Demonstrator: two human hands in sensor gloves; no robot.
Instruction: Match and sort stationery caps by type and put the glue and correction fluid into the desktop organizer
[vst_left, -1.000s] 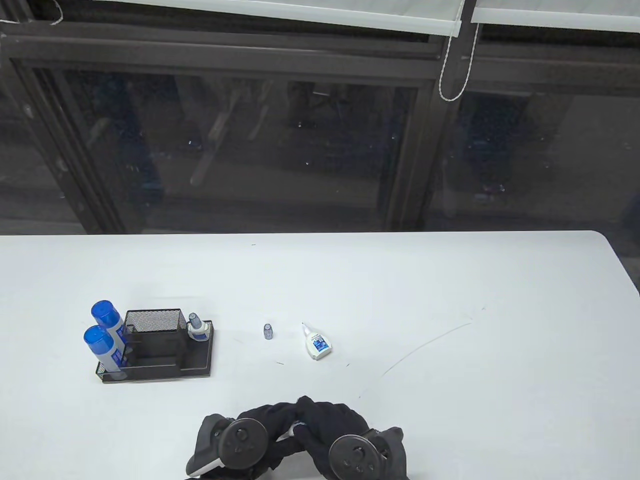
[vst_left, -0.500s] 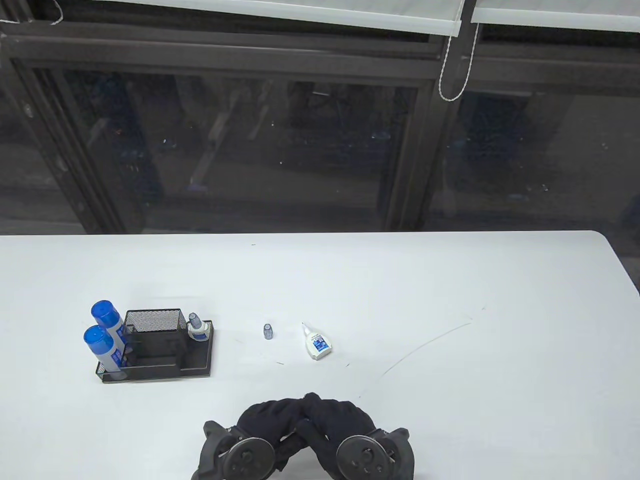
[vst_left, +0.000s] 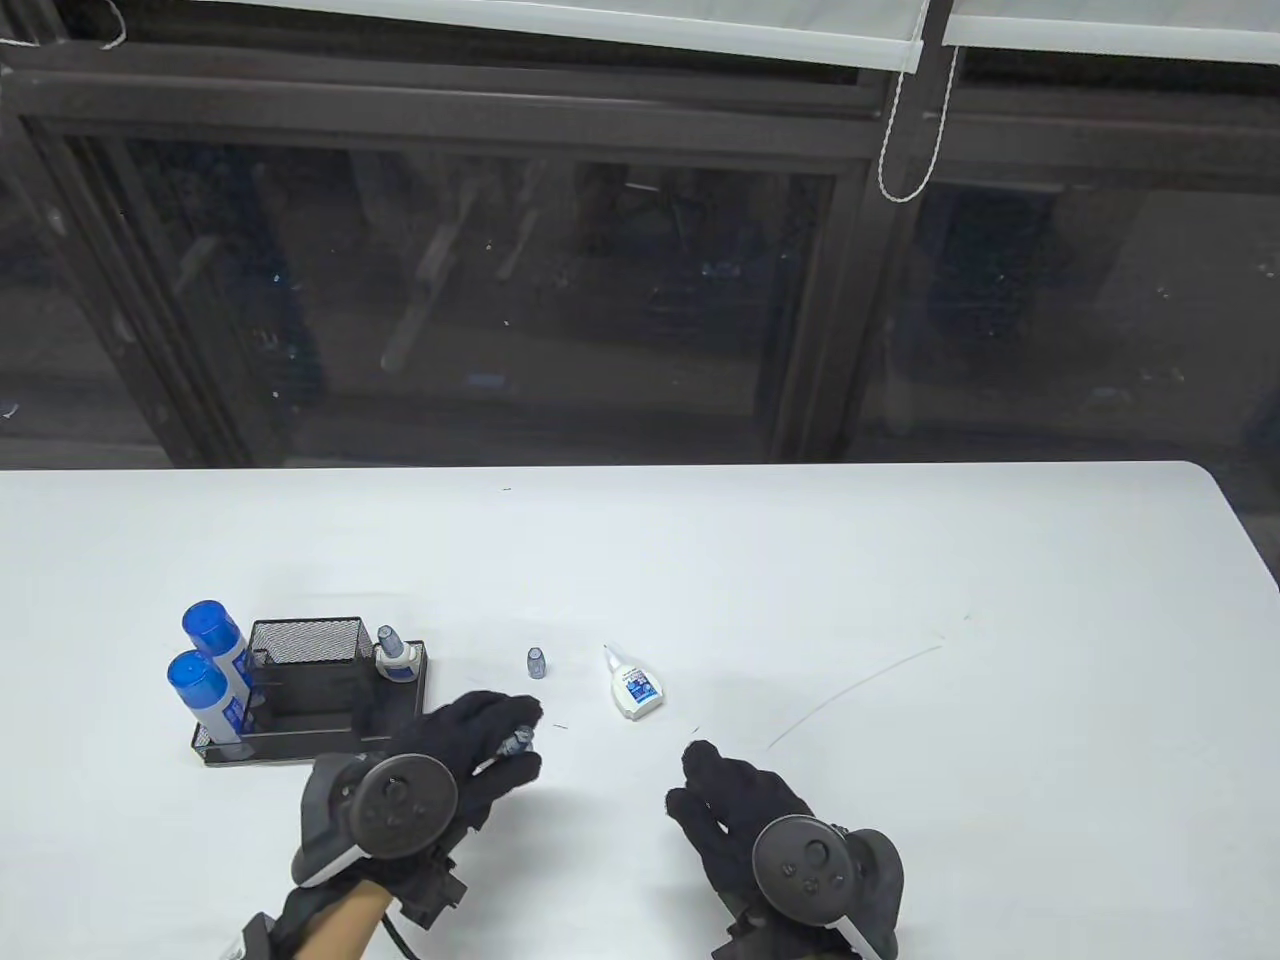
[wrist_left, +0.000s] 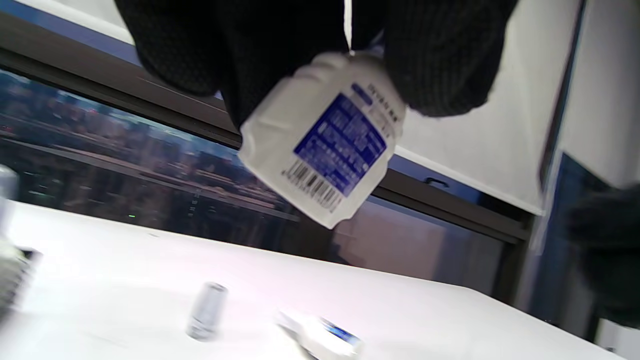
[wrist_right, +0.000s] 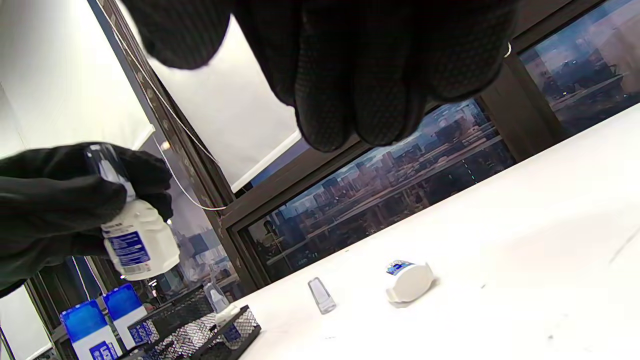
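Setting: white table (vst_left: 900, 560) before a dark window; night city behind the glass.
Far left, glue sticks: two blue-capped sticks (vst_left: 205, 680) standing at the organizer's left end.
Organizer: black mesh organizer (vst_left: 310, 690) at left; one capped small bottle (vst_left: 393, 657) in its right compartment.
Left hand: left hand (vst_left: 470, 745) raised just right of the organizer, fingers and thumb curled round the neck of a white bottle (wrist_left: 325, 150), which hangs base-down, capped as far as the right wrist view shows.
Loose cap: small clear cap (vst_left: 536, 663) upright on the table, beyond the left hand.
Uncapped bottle: white bottle with bare nozzle (vst_left: 632, 686) lying flat, just right of the cap, apart from it.
Right hand: right hand (vst_left: 740, 810) near centre, fingers relaxed, holding nothing.
Step in hand: by judgement, carrying the held bottle to the organizer.
Next move calls for: shifting it left over a free compartment, lowering it upright, then releasing; afterwards, fitting the cap on the lying bottle.
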